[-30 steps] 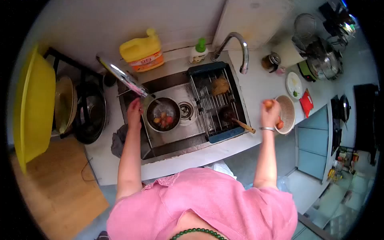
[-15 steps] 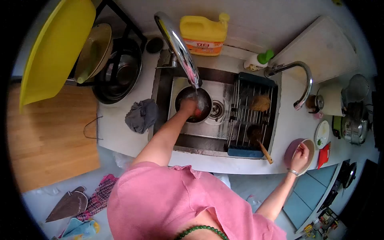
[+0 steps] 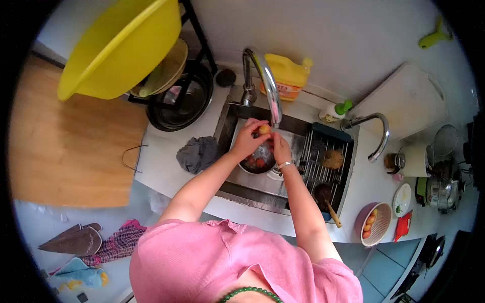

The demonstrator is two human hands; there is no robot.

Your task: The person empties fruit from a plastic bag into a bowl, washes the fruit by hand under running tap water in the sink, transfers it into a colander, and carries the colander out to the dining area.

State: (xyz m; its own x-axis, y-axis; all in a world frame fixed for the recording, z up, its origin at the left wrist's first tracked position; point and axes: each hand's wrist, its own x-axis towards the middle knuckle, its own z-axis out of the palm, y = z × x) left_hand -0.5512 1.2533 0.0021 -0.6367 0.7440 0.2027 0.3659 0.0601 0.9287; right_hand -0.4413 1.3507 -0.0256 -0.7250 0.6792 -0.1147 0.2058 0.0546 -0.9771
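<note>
In the sink [image 3: 247, 188], a metal bowl [image 3: 251, 170] holds water and several small red fruits [image 3: 260, 162]. Above it, my left hand [image 3: 246, 140] is closed around a small round yellow-orange fruit [image 3: 264, 130], held just below the spout of the chrome faucet [image 3: 268, 76]. Close beside it, my right hand [image 3: 282, 150], with a bracelet at the wrist, has its fingers curled over the bowl. Something reddish shows by those fingers, too small to make out. At the right, a pink basket [image 3: 359, 222] on the counter holds several yellow-red fruits [image 3: 370, 222].
A dish rack [image 3: 308, 166] with a brown scrubber [image 3: 332, 159] and a wooden-handled brush [image 3: 333, 214] spans the sink's right side. A grey cloth [image 3: 197, 154] lies left. A second faucet [image 3: 386, 131] stands right. A yellow basin [image 3: 121, 50] juts out at upper left.
My right hand has left the pink basket and come over the sink. My left hand has risen from inside the bowl with a yellow-orange fruit. The view has shifted.
</note>
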